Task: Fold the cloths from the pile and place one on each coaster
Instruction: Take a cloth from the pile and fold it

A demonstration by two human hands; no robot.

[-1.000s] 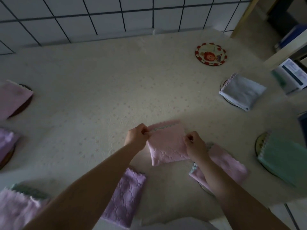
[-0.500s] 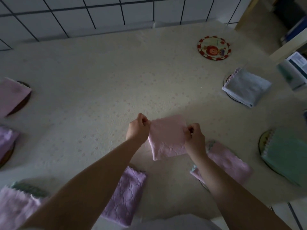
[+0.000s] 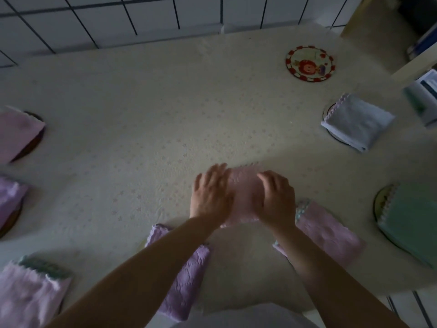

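A folded pink cloth (image 3: 244,192) lies flat on the table in front of me. My left hand (image 3: 209,195) rests palm down on its left edge and my right hand (image 3: 275,198) presses on its right side, fingers spread. A bare round coaster (image 3: 309,63) with a red cartoon print sits at the far right. Other coasters carry folded cloths: grey-blue (image 3: 357,120), green (image 3: 411,223), pink (image 3: 328,233), purple (image 3: 184,268).
More folded pink and purple cloths sit on dark coasters along the left edge (image 3: 17,133), (image 3: 9,197), (image 3: 28,294). A tiled wall (image 3: 118,17) borders the far side of the cream tablecloth (image 3: 142,114). A box (image 3: 423,95) stands beyond the right edge.
Both hands pinched the pink cloth's top corners and held it up; now it lies on the table with both palms flat on it.
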